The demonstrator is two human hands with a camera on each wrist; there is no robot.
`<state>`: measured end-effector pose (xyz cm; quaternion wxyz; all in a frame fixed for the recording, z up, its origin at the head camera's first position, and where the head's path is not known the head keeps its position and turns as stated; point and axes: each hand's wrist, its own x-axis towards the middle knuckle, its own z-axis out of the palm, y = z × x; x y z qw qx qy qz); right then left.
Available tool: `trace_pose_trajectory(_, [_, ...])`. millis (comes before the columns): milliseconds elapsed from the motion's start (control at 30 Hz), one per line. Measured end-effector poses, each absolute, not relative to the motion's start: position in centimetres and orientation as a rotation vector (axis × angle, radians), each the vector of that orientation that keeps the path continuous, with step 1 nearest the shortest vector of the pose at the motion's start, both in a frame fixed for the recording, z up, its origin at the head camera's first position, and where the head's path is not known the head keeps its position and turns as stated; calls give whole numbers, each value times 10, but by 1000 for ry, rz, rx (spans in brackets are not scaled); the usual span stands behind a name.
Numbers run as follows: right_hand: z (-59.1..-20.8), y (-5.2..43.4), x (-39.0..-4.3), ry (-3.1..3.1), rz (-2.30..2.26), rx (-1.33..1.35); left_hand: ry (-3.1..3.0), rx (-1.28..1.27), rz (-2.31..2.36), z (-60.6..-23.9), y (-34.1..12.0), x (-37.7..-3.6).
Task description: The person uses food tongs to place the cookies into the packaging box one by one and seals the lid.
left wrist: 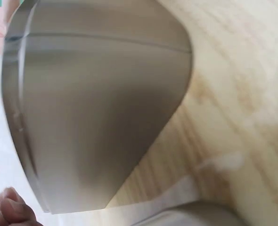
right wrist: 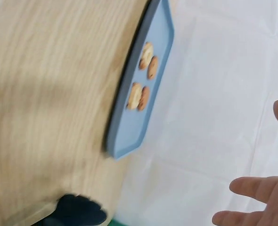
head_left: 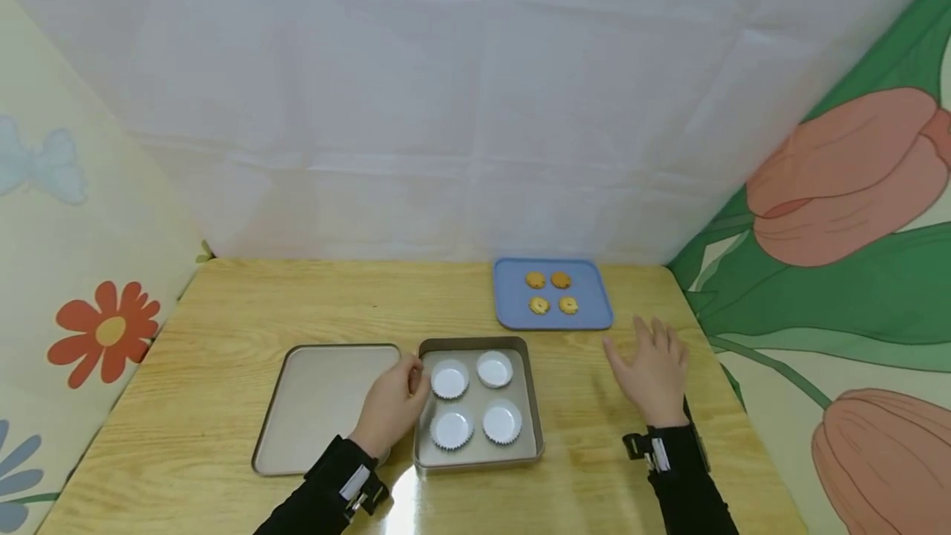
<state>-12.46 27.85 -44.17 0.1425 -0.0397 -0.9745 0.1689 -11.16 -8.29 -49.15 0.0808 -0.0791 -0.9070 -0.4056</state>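
Your left hand [head_left: 391, 407] rests on the left edge of the square tin [head_left: 529, 403], with your fingers curled around its rim near the top left corner. The tin sits in the middle of the tabletop [head_left: 223, 304], close to you. Inside it are four white paper cups [head_left: 449, 379], two in back and two in front. Just left of the tin lies the flat lid [head_left: 312, 403], partly under your wrist. In the left wrist view the lid [left wrist: 92, 103] looks big and gray.

Your right hand [head_left: 654, 370] is above the wood to the right of the tin, with the fingers spread apart and holding nothing. Just past it, near the back, sits the blue tray [head_left: 587, 312]. Four small cookies [head_left: 536, 280] lie on it in a little square. The right wrist view shows the same tray [right wrist: 129, 136] and cookies [right wrist: 146, 56].
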Motion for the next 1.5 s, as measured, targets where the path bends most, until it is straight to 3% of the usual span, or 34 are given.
trace_pose_trajectory(600, [-473, 337, -78, -2982, 656, -818, -2982, 10, -1029, -511, -78, -97])
trace_pose_trajectory(1500, [-501, 344, -71, -3115, 624, -931, -2984, 118, -991, -517, -68, -98])
